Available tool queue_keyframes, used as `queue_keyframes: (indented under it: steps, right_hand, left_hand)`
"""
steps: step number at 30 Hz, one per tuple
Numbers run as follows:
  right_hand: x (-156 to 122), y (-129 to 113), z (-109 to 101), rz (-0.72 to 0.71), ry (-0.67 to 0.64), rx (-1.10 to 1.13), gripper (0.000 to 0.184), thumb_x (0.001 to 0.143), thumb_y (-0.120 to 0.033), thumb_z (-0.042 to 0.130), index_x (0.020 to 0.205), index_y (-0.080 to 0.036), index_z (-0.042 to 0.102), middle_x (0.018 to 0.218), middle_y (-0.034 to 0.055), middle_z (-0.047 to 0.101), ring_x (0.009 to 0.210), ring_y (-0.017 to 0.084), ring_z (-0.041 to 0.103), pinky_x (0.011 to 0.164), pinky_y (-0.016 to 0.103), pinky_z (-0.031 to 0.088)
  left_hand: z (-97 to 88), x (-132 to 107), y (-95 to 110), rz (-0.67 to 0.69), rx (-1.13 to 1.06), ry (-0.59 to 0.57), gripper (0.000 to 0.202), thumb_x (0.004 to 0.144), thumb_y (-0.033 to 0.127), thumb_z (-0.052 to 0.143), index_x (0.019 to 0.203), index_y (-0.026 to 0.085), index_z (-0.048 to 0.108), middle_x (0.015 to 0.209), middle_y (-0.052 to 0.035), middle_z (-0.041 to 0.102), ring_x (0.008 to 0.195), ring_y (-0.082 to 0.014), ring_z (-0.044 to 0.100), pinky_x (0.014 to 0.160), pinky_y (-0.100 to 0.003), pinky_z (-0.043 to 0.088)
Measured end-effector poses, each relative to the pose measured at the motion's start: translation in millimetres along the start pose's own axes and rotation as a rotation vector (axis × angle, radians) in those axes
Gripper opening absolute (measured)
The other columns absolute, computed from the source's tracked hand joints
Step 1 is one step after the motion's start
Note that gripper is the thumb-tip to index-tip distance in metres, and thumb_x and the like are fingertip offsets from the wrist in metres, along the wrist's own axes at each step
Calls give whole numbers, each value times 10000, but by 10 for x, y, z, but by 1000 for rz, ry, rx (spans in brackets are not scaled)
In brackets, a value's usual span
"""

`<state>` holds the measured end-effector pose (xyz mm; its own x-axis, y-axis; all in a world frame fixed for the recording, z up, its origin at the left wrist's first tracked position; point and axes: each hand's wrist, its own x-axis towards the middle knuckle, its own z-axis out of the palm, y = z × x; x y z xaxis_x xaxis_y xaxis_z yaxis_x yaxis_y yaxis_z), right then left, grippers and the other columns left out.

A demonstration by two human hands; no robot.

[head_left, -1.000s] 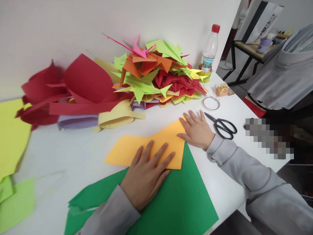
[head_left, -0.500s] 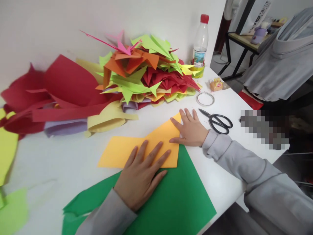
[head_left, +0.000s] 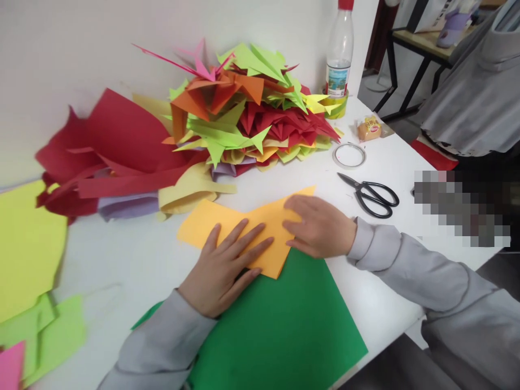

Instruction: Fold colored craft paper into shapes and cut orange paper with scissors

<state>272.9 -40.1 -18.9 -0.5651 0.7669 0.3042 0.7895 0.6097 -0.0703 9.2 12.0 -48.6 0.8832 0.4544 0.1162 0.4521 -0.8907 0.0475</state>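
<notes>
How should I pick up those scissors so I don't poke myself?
Take the scissors by the two black handle loops, coming from the right, by the table edge. They lie flat and shut, with the loops toward that side, while the pointed blades aim away at the tape roll.

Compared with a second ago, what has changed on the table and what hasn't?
The right hand has slid left along the orange paper, from its right corner toward its middle, close to the left hand. The paper has turned slightly on the green sheet. Both hands stay flat on it. Scissors, tape ring and folded-paper pile unmoved.
</notes>
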Motion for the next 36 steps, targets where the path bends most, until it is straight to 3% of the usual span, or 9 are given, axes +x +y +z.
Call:
queue_keyframes:
  steps: [1, 3, 5, 8, 14, 26, 32, 36]
  right_hand:
    - [-19, -26, -6, -118, -26, 49, 380, 949, -435, 420, 894, -163, 680, 1060, 137, 617, 1012, 271, 545, 803, 428, 437]
    - [-68, -93, -7, -274, -83, 121, 372, 945, -361, 393, 784, -187, 681, 843, 80, 631, 783, 202, 554, 631, 351, 404]
    - [-113, -157, 8, -317, -96, 150, 347, 937, -319, 388, 844, -193, 697, 763, 55, 626, 707, 184, 535, 574, 333, 364]
    - [-142, -211, 56, -304, -92, 130, 327, 940, -327, 408, 982, -174, 694, 745, 52, 641, 694, 181, 541, 560, 326, 340]
    - [-132, -237, 146, -333, -65, 97, 332, 963, -365, 434, 1069, -152, 665, 729, 57, 649, 675, 181, 562, 532, 305, 279]
    - [-106, -257, 104, -376, -66, 47, 303, 962, -372, 475, 1057, -157, 667, 717, 59, 669, 666, 177, 593, 530, 289, 274]
    - [-108, -269, 106, -377, -75, 39, 305, 970, -366, 464, 1046, -155, 671, 718, 61, 671, 657, 184, 591, 533, 297, 296]
    - [-112, -273, 110, -376, -83, 40, 314, 965, -373, 476, 1090, -155, 665, 711, 54, 670, 667, 195, 601, 534, 304, 296]
  left_hand:
    - [8, -4, -8, -1, -5, -10, 477, 972, 387, 288, 1436, 335, 385, 1522, -39, 395, 1430, -317, 265, 1133, -616, 121]
    - [29, -14, -33, 17, -11, -30, 502, 959, 401, 304, 1456, 338, 345, 1535, -49, 370, 1441, -319, 235, 1128, -621, 115]
    - [49, -25, -63, 40, -15, -36, 524, 951, 402, 322, 1472, 345, 304, 1547, -49, 348, 1447, -320, 214, 1123, -626, 109]
    - [69, -36, -88, 45, -20, -37, 539, 949, 388, 330, 1483, 348, 269, 1554, -47, 332, 1452, -321, 198, 1120, -621, 99]
    - [78, -33, -79, 34, -30, -40, 555, 944, 439, 336, 1487, 352, 260, 1563, -48, 313, 1447, -343, 199, 1117, -614, 107]
    - [61, 2, -37, 5, 1, -42, 576, 938, 487, 328, 1492, 353, 242, 1569, -53, 295, 1437, -368, 214, 1090, -636, 186]
    - [8, 48, 91, -27, 36, -27, 644, 906, 558, 362, 1495, 319, 256, 1561, -85, 308, 1418, -404, 246, 1072, -635, 226]
    - [-4, 78, 166, -54, 59, -16, 610, 929, 521, 338, 1494, 303, 267, 1557, -101, 311, 1415, -413, 253, 1062, -627, 245]
